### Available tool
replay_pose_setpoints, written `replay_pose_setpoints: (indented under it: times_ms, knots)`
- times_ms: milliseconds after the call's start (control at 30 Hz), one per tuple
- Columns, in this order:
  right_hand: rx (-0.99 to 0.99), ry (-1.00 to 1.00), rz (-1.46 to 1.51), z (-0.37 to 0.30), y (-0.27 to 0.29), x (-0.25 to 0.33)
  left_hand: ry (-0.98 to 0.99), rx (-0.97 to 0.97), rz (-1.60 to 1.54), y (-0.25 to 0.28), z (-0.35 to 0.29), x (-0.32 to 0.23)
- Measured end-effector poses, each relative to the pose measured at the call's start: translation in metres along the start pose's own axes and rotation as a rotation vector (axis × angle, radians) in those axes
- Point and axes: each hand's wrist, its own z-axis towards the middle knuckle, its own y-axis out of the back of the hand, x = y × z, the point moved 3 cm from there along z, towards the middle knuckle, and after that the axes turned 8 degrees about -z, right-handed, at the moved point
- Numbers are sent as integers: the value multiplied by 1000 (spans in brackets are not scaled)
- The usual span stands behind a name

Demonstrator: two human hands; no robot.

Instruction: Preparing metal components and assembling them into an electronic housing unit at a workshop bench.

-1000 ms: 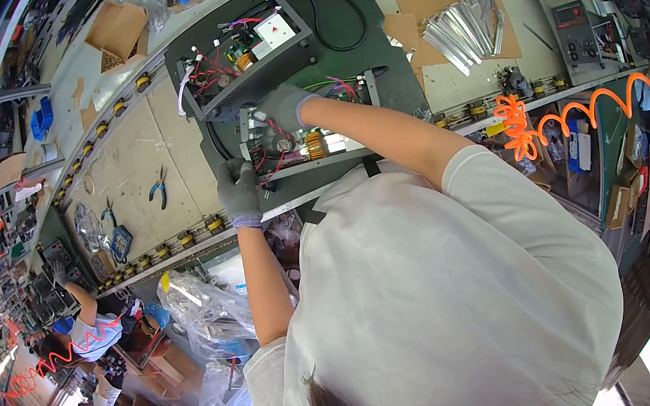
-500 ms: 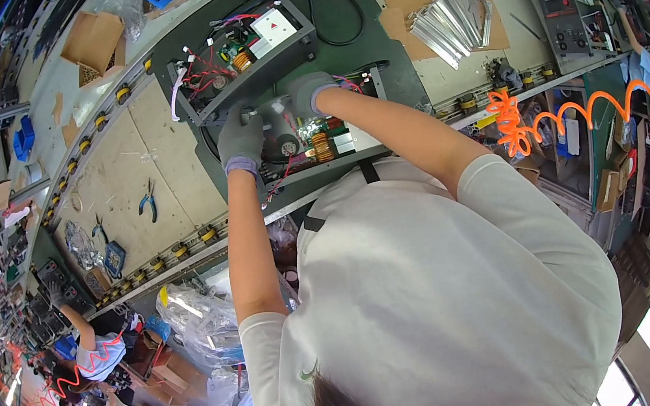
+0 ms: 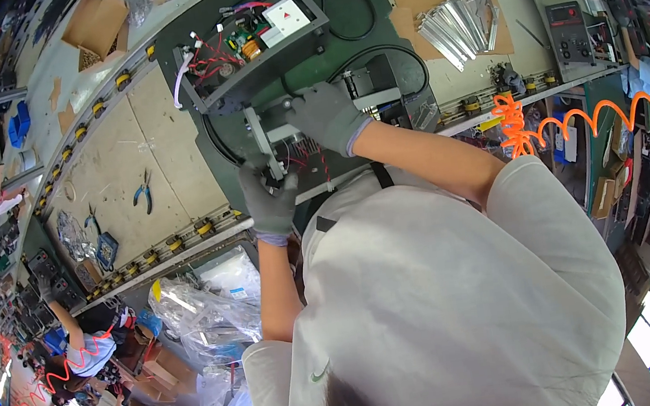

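The person leans over a green bench, both hands in grey gloves, working on an open metal box point(image 3: 274, 62) with a circuit board, red wires and a white plate inside; it sits in the middle of the bench, on the far side of the hands. The left hand point(image 3: 269, 204) is closed around the near lower corner of the box, fingers wrapped on a pale metal upright of its frame. The right hand point(image 3: 328, 116) lies just to the right and a little farther off, fingers curled down over a pale metal bar point(image 3: 361, 102) at the box's near edge; whether it grips the bar or only presses on it cannot be told, since the palm hides the contact. By the look of it, the step in hand is steadying and seating this frame part against the box, one hand bracing while the other sets the piece. The next move would call for keeping the left-hand brace firm, lining the bar square with the frame, and keeping the red wires beneath clear of being pinched. To the left on the bench lie blue-handled pliers point(image 3: 142, 192); to the far right, a heap of shiny metal strips point(image 3: 459, 21) on cardboard, and an orange coiled hose point(image 3: 577, 120) hangs at the bench's right edge.
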Motion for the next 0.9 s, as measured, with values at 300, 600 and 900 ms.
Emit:
replay_pose_setpoints:
  times_ms: [300, 600, 900]
  knots:
    - [-35, 38, 235, 25, -2, 30, 238, 50, 299, 11, 131, -27]
    - [18, 23, 297, 27, -3, 21, 406, 312, 653, 0, 148, -31]
    - [57, -11, 355, 24, 7, 16, 670, 329, 106, 5, 141, 54]
